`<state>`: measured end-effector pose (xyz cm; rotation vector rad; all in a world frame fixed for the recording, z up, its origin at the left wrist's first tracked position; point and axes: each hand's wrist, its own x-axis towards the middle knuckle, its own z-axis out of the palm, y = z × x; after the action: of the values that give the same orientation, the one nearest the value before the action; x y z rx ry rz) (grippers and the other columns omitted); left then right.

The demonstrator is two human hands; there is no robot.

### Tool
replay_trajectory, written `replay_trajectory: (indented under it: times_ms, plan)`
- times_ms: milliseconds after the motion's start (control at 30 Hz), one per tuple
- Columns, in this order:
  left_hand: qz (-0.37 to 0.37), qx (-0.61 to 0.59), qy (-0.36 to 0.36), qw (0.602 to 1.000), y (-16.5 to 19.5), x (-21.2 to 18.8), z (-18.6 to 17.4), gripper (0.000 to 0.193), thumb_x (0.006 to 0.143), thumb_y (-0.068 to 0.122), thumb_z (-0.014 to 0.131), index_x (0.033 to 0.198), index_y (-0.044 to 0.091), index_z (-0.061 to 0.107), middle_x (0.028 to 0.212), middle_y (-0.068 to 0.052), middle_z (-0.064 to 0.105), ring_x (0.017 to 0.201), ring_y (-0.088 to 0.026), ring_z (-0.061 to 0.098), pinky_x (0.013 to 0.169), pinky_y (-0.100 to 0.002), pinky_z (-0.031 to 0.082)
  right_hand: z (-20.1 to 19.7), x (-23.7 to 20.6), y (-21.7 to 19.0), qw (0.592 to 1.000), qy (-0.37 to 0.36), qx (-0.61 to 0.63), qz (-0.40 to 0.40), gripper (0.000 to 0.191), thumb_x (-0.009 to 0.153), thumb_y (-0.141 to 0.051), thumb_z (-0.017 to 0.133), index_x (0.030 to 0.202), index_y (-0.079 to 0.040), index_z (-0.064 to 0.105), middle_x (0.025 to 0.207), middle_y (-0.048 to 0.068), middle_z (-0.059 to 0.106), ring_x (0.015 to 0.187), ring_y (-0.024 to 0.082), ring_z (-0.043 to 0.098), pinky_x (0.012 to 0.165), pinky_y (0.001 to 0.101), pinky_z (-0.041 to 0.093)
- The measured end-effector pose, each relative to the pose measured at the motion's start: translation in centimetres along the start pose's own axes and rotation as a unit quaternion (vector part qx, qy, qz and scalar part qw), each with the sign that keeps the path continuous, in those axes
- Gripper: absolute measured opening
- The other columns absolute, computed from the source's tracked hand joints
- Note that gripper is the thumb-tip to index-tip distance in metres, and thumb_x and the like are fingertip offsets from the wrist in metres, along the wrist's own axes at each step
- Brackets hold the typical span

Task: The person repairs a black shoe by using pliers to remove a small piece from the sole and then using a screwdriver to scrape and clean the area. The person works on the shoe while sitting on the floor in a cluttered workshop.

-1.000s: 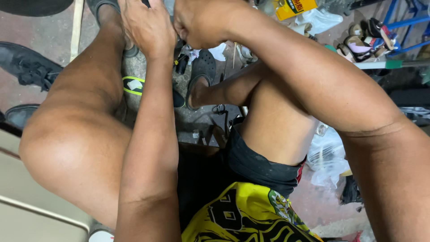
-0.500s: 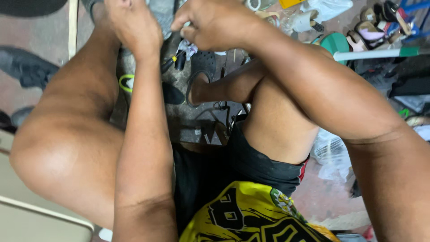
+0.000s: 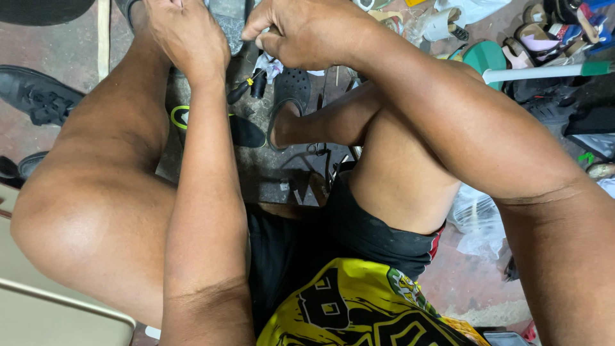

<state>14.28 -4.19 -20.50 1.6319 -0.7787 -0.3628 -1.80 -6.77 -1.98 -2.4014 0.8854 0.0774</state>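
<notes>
My left hand [image 3: 186,35] is at the top of the view with its fingers curled over a grey shoe sole [image 3: 227,19], which runs off the upper edge. My right hand [image 3: 307,29] sits just right of that sole. Its thumb and forefinger are pinched together at the sole's right edge, and what they pinch is hidden. Both forearms reach forward over my bent bare legs. Below the hands, small black tools with a yellow part [image 3: 246,86] lie on the ground.
My foot wears a black clog [image 3: 291,90]. A black sole with a green outline [image 3: 246,131] lies beside it. A black shoe [image 3: 38,96] is at the left. Several sandals [image 3: 544,32], a green-tipped white pole [image 3: 544,72] and a plastic bag [image 3: 474,218] are at the right.
Both hands have stayed on the grey sole and sit slightly lower in the view. The view has shifted, showing more of the sandals and the white pole at the right.
</notes>
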Motion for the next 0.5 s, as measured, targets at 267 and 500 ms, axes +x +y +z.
replay_trajectory:
  times_ms: [267, 500]
  plan:
    - [-0.004, 0.061, -0.004, 0.998, -0.6, 0.0, 0.0, 0.029, 0.094, 0.023, 0.061, 0.089, -0.006, 0.062, 0.092, -0.026, 0.067, 0.091, -0.044, 0.062, 0.084, -0.05, 0.046, 0.8, 1.8, -1.3, 0.988, -0.088, -0.104, 0.071, 0.015, 0.093, -0.013, 0.064, 0.101, -0.006, 0.075, 0.095, 0.015, 0.075, 0.08, 0.03, 0.072, 0.068, 0.0442, 0.055]
    - [0.009, 0.054, 0.01, 0.998, 0.3, 0.3, -0.1, 0.033, 0.092, 0.027, 0.064, 0.089, -0.006, 0.061, 0.091, -0.024, 0.067, 0.089, -0.042, 0.062, 0.083, -0.049, 0.048, 2.4, 4.7, -4.4, 0.97, -0.089, -0.196, 0.111, 0.021, 0.07, -0.014, 0.079, 0.087, -0.003, 0.074, 0.076, 0.018, 0.071, 0.07, 0.03, 0.071, 0.054, 0.0483, 0.055]
